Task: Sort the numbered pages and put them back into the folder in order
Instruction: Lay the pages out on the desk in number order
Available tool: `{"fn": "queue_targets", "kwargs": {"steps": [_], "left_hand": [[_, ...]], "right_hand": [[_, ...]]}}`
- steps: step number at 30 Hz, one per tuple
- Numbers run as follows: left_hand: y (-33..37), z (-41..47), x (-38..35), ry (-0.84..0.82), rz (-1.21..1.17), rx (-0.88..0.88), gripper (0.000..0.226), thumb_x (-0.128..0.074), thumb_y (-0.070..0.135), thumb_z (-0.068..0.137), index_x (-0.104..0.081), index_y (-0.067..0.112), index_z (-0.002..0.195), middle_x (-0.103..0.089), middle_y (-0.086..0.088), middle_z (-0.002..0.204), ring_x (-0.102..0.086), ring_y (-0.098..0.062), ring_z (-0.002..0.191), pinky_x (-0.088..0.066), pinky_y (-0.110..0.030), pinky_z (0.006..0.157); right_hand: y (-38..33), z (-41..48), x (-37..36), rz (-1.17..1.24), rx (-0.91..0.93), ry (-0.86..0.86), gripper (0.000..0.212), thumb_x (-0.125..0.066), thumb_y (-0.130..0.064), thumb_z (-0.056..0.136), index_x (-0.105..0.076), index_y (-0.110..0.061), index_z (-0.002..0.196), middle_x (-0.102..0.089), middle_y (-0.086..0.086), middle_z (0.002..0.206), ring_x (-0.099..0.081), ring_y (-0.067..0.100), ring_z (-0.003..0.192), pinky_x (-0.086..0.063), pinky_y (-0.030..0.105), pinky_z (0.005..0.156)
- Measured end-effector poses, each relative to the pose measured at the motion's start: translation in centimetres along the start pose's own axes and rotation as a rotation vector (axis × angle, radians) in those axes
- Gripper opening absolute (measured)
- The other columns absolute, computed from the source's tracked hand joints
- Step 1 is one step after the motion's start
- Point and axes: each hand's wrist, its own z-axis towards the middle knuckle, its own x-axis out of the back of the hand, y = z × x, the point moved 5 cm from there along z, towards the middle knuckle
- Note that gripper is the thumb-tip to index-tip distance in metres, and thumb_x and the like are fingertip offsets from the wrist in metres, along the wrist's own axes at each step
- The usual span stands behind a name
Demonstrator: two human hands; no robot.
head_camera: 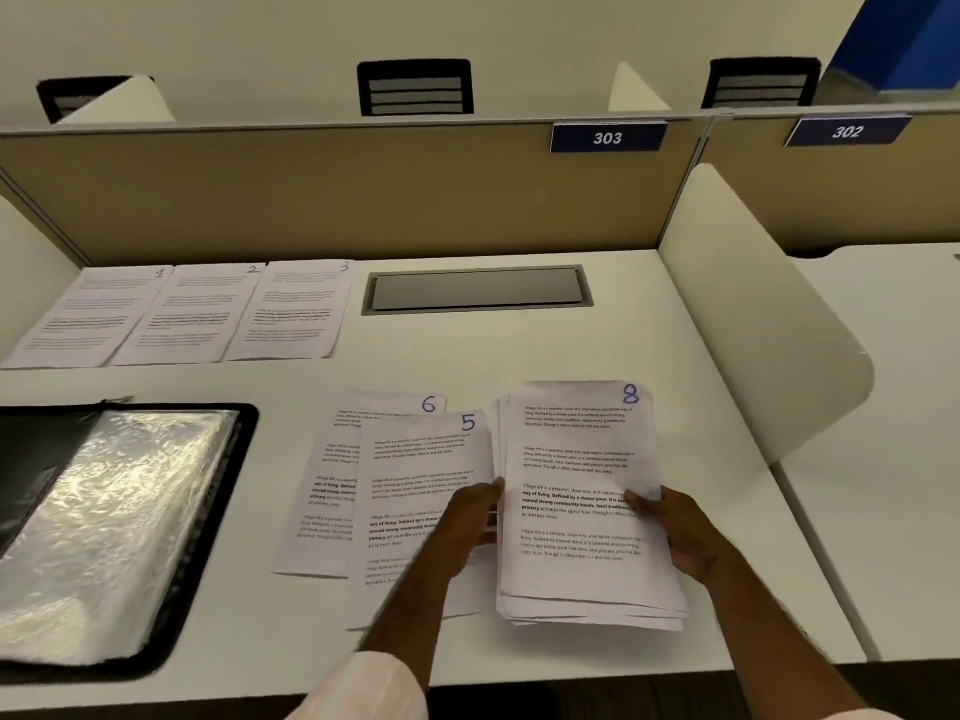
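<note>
Both hands gripped a loose stack of white printed pages (587,511), top sheet marked "8" in blue ink. Left hand (470,517) closed on the stack's left edge, thumb on top; right hand (670,532) clamped the right edge, thumb pressed on the top sheet. The stack's lower edges were fanned and uneven; whether it rested on the white desk (649,324) could not be told.

Just left of the left hand, partly under it, lay the white page marked "5" (415,470), overlapping the page marked "6" (332,475) further left. Well to the left of that hand lay the open black zip folder with shiny clear plastic sleeves (114,532).

Far beyond the left hand, against the tan partition (337,194), pages "1" (88,319), "2" (187,319) and "3" (296,314) lay side by side, edges slightly overlapping. Beyond both hands sat a grey recessed cable hatch (475,289).
</note>
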Motion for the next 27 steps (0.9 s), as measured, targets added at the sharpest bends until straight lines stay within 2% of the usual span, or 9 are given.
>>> {"fn": "queue_targets", "kwargs": {"steps": [3,5,9,13,15,16,19,20,27], "left_hand": [[-1.0,0.6,-0.8,0.135,0.045,-0.014,0.023,-0.062,0.025,0.096,-0.068,0.003,0.092,-0.069,-0.025,0.108,-0.066,-0.039,0.101,-0.057,-0.049,0.086],[-1.2,0.5,-0.8,0.207,0.085,-0.043,0.027,-0.069,0.027,0.090,-0.065,0.003,0.079,-0.069,-0.026,0.098,-0.068,-0.038,0.092,-0.058,-0.049,0.081],[-1.0,-0.4,-0.3,0.298,0.097,-0.096,0.034,-0.081,0.033,0.078,-0.065,0.004,0.073,-0.072,-0.018,0.082,-0.069,-0.030,0.078,-0.059,-0.033,0.063],[-0.9,-0.8,1.3,0.364,0.119,-0.131,0.030,-0.079,0.034,0.080,-0.067,0.007,0.074,-0.073,-0.008,0.076,-0.069,-0.023,0.071,-0.054,-0.028,0.056],[-1.3,-0.7,2.6,0.381,0.127,-0.124,0.027,-0.079,0.032,0.081,-0.067,0.008,0.074,-0.074,-0.007,0.077,-0.071,-0.023,0.072,-0.057,-0.032,0.061],[-1.5,-0.6,3.5,0.397,0.135,-0.124,0.026,-0.079,0.031,0.081,-0.068,0.009,0.076,-0.074,-0.007,0.078,-0.071,-0.024,0.074,-0.059,-0.037,0.067],[-2.0,-0.5,5.8,0.462,0.192,-0.127,0.021,-0.078,0.031,0.082,-0.069,0.012,0.084,-0.073,-0.004,0.084,-0.069,-0.023,0.079,-0.059,-0.041,0.076],[-2.1,-0.5,6.6,0.486,0.212,-0.131,0.020,-0.077,0.031,0.083,-0.069,0.012,0.087,-0.072,-0.004,0.085,-0.068,-0.022,0.079,-0.058,-0.040,0.076],[-3.8,-0.6,9.5,0.525,0.202,-0.088,0.018,-0.078,0.026,0.083,-0.068,0.011,0.086,-0.073,-0.008,0.084,-0.070,-0.029,0.079,-0.059,-0.046,0.078]], "right_hand": [[0.0,-0.5,0.4,0.002,0.000,0.001,0.087,-0.095,-0.038,0.049,-0.062,0.001,0.120,-0.070,0.021,0.110,-0.068,0.039,0.098,-0.059,0.042,0.077],[0.1,-0.7,0.8,0.006,-0.006,0.017,0.076,-0.091,-0.031,0.061,-0.061,0.003,0.122,-0.070,0.021,0.109,-0.069,0.039,0.097,-0.059,0.042,0.076],[0.5,-0.9,1.2,-0.012,-0.021,0.026,0.098,-0.097,-0.041,0.032,-0.065,0.001,0.114,-0.071,0.021,0.107,-0.069,0.039,0.096,-0.060,0.041,0.071],[0.1,-0.8,1.7,-0.024,-0.025,0.039,0.084,-0.093,-0.037,0.049,-0.064,0.002,0.117,-0.072,0.020,0.106,-0.070,0.037,0.094,-0.060,0.041,0.072],[-0.2,-0.7,2.6,-0.042,-0.011,0.061,0.093,-0.096,-0.046,0.035,-0.066,-0.002,0.111,-0.072,0.018,0.103,-0.070,0.038,0.093,-0.060,0.042,0.073],[-0.5,-0.7,3.1,-0.052,-0.009,0.070,0.091,-0.096,-0.046,0.037,-0.065,-0.002,0.111,-0.072,0.019,0.104,-0.070,0.038,0.094,-0.059,0.043,0.077],[-1.4,-0.9,5.4,-0.072,-0.007,0.124,0.051,-0.078,-0.018,0.077,-0.061,0.004,0.120,-0.069,0.023,0.110,-0.067,0.041,0.099,-0.053,0.052,0.091],[-1.5,-0.8,6.4,-0.079,-0.013,0.157,0.043,-0.072,-0.011,0.083,-0.060,0.005,0.121,-0.069,0.024,0.110,-0.066,0.043,0.100,-0.051,0.054,0.093],[-1.4,-0.3,12.4,-0.123,-0.047,0.286,0.041,-0.073,-0.010,0.082,-0.061,0.002,0.119,-0.070,0.022,0.107,-0.067,0.042,0.098,-0.051,0.057,0.092]]}}
